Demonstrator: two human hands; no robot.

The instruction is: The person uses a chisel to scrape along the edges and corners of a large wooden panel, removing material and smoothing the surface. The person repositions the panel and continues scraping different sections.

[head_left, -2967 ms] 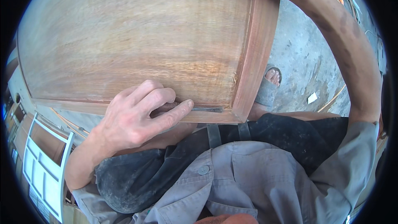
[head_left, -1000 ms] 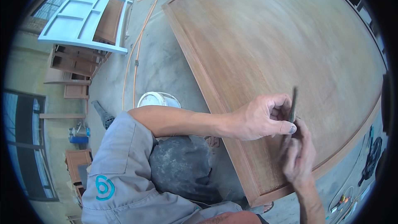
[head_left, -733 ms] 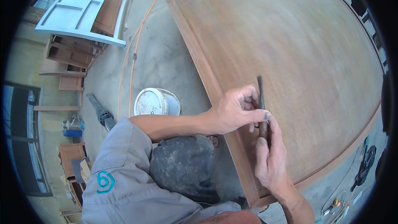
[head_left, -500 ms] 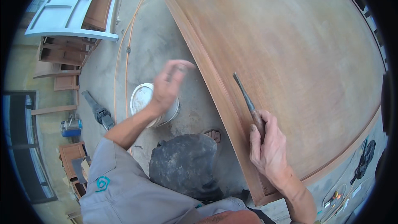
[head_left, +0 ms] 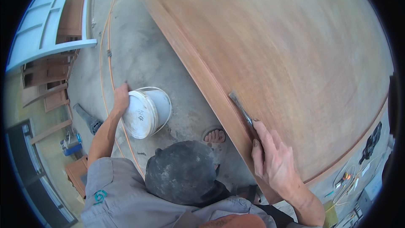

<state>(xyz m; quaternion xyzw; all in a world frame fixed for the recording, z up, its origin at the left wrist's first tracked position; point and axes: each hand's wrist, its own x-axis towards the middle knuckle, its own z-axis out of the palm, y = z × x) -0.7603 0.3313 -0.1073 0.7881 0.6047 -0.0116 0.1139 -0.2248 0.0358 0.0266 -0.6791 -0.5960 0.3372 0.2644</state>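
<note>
My right hand (head_left: 274, 158) is closed around the handle of a chisel (head_left: 241, 109), a metal shank with a flat, widened end. The blade lies over the raised edge of a large brown wooden panel (head_left: 287, 50), pointing up and left; I cannot tell whether it touches. To the left, my left hand (head_left: 121, 97) grips the lid rim of a white bucket (head_left: 141, 114). The bucket leans over on the floor, its smudged lid turned toward me and its wire handle standing out to the right. Most of the left fingers are hidden behind the rim.
An orange hose (head_left: 110, 67) runs along the concrete floor by my left arm. A dark blower-like power tool (head_left: 88, 119) lies left of it. A light-blue frame (head_left: 46, 21) and wooden cabinet parts stand at far left. My sandalled foot (head_left: 214, 137) is below the panel edge.
My left hand has moved left and down onto the bucket's rim, and the bucket has tipped from upright. The chisel has turned and swung slightly left, nearer the panel's edge. The view has shifted.
</note>
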